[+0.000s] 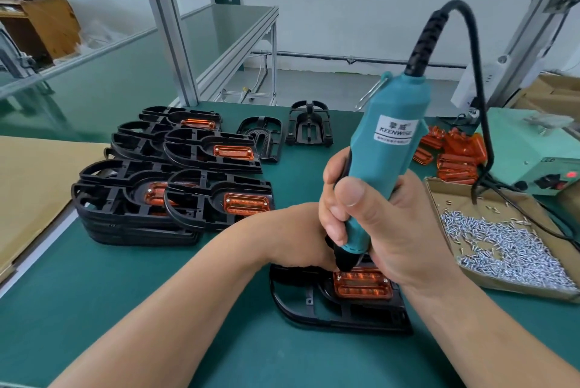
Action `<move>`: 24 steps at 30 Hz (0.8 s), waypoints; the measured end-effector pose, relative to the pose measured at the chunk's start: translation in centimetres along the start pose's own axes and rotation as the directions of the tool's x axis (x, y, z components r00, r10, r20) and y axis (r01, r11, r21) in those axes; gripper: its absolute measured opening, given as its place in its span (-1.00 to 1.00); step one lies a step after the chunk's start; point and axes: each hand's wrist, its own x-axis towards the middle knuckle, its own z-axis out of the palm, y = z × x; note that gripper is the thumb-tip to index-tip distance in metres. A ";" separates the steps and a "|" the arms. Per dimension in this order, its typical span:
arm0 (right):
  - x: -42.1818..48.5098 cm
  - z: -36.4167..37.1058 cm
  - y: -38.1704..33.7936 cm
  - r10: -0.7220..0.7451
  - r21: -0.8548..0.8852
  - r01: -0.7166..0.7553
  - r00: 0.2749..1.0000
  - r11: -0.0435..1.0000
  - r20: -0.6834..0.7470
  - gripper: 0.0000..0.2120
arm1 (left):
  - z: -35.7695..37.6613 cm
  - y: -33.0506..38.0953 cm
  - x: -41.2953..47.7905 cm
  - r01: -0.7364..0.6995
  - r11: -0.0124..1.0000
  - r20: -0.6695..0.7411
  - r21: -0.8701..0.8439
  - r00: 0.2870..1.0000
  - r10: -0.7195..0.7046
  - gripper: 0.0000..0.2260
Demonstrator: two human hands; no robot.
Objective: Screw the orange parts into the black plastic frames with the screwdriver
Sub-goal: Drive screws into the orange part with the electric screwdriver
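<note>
The left hand (298, 235) bears on the black frame (301, 306), which lies near the front of the surface (141, 293); its fingers are hidden, so their set cannot be told. Pin the frame flat so the orange part (362, 287) sits fully in its recess. The right hand (370, 215) is wrapped around the screwdriver (389, 149), tip at the part's upper left corner: align the tool with the screw and press straight down.

bare green mat (188, 309) at near left, stacked frames (169, 186) behind, screw box (508, 240) blocking right
</note>
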 end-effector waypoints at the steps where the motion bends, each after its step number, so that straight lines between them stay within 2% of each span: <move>1: 0.0 0.0 0.0 0.002 -0.004 -0.002 1.000 1.000 0.004 -0.69 | 0.0 0.0 0.0 0.000 1.000 -0.001 0.001 1.000 0.000 -0.65; 5: 0.2 -0.2 0.1 0.009 -0.031 -0.008 1.000 0.999 0.027 -0.71 | 0.1 0.1 -0.1 -0.018 1.000 -0.003 -0.009 1.000 0.018 -0.59; 12: 0.3 -0.3 0.2 0.047 -0.017 -0.045 0.993 0.999 0.112 -0.66 | 0.1 0.1 -0.3 0.023 1.000 -0.002 0.016 1.000 -0.023 -0.62; 16: -0.1 -0.5 0.5 0.033 0.043 -0.038 0.993 0.998 0.113 -0.69 | 0.1 0.3 -0.3 0.008 1.000 0.001 -0.001 1.000 -0.008 -0.78; 20: -0.4 -0.5 0.2 -0.028 0.062 0.022 0.995 0.998 0.092 -0.57 | 0.1 0.4 -0.5 -0.026 1.000 -0.030 -0.009 0.999 0.026 -0.70; 23: -0.8 -0.4 -0.1 -0.084 -0.004 0.085 0.989 0.996 0.122 -0.59 | -0.1 0.5 -0.7 -0.022 0.998 -0.031 -0.051 0.999 0.021 -0.86; 24: -0.9 -0.3 -0.2 -0.091 -0.023 0.095 0.987 0.995 0.135 -0.59 | -0.1 0.6 -0.8 -0.018 0.998 -0.028 -0.060 0.999 0.017 -0.84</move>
